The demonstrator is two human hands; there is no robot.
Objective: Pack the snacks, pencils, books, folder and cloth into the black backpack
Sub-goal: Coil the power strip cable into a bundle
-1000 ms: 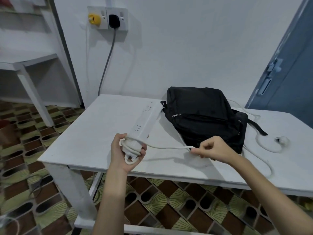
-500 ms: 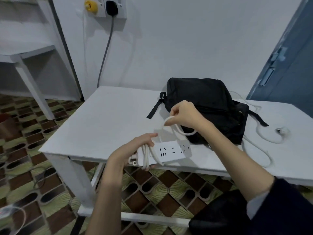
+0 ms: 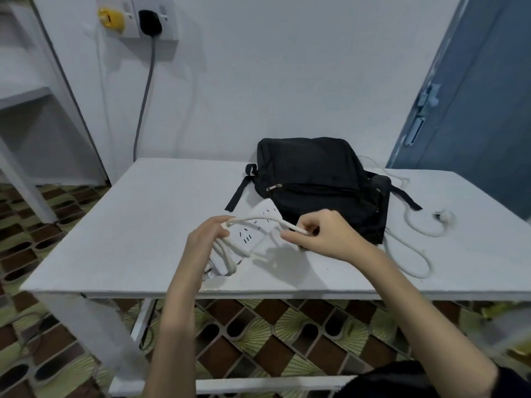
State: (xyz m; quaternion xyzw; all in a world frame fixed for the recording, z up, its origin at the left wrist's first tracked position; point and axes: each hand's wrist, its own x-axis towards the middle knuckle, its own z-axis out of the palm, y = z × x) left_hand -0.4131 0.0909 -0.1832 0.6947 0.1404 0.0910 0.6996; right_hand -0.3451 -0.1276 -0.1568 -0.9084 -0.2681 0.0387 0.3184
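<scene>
The black backpack (image 3: 316,179) lies zipped on the white table (image 3: 138,225), toward the back right. In front of it my left hand (image 3: 205,239) holds a white power strip (image 3: 253,229) with loops of its white cable (image 3: 227,257) wound round the near end. My right hand (image 3: 324,237) pinches a stretch of that cable just in front of the backpack. The rest of the cable trails right across the table to its plug (image 3: 444,217). No snacks, pencils, books, folder or cloth are in view.
A wall socket (image 3: 149,20) with a black plug and grey lead sits above the table's left side. A white shelf frame (image 3: 26,96) stands at the left, a blue door (image 3: 474,96) at the right. Patterned tiles cover the floor.
My right hand brought the cable up over the strip and down again to the right, adding a loop. The left hand turned the strip, which now points away toward the backpack.
</scene>
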